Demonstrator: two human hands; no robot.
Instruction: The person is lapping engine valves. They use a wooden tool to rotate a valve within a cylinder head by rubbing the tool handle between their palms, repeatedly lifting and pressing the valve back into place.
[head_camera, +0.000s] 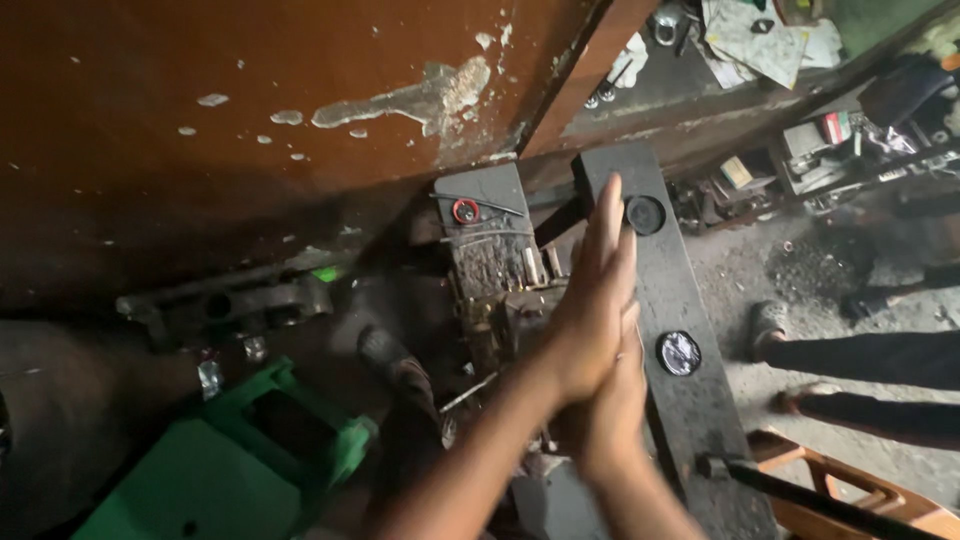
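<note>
My left hand (597, 285) and my right hand (612, 405) are pressed flat together, palm to palm, fingers straight and pointing up and away. Neither hand holds anything. They hover over a long dark metal beam (700, 400) that carries two round black caps, the far cap (645, 214) and the near cap (679, 353). Just left of the hands stands a greasy metal block (490, 265) with small parts and a red ring (465, 211) on top.
A green plastic stool (225, 465) lies at lower left, with a sandalled foot (395, 365) beside it. Another person's legs and feet (860, 375) stand at right. A wooden frame (850, 495) sits at bottom right. A brown wall (250, 100) fills the top left, and cluttered shelves (840, 150) the upper right.
</note>
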